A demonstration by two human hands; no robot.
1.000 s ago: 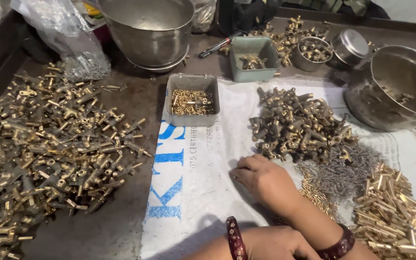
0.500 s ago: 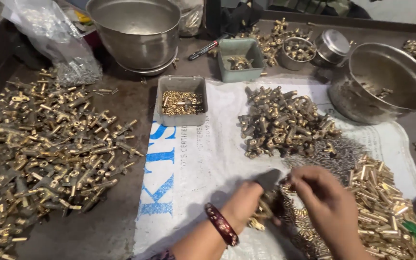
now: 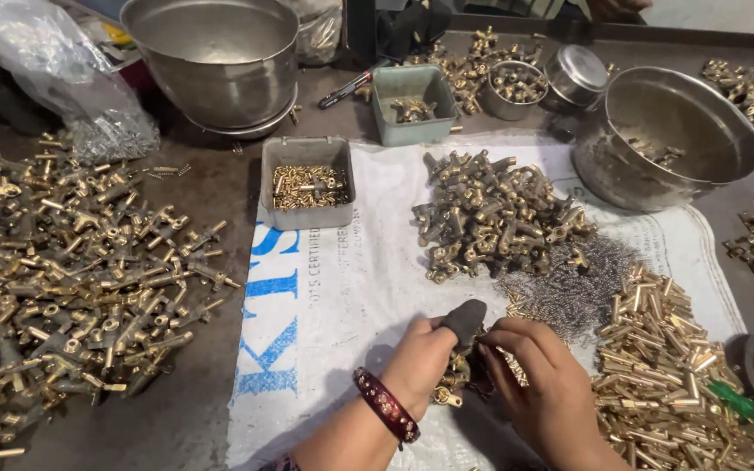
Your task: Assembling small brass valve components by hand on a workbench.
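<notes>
Nearest, left hand (image 3: 425,362): fingers curled around a small brass fitting (image 3: 448,384), thumb in a dark cover, near the white woven sack's (image 3: 351,296) front edge.
Right hand (image 3: 538,384): fingertips pinched at the same fitting, beside the heap of short brass tubes (image 3: 674,384).
Middle: grey pile of thin wire springs (image 3: 569,283), heap of brass valve bodies (image 3: 495,214).
Left edge: wide spread of brass parts (image 3: 71,270).
Far edge: grey tray of small brass pieces (image 3: 309,183), steel bowl (image 3: 669,135).
</notes>
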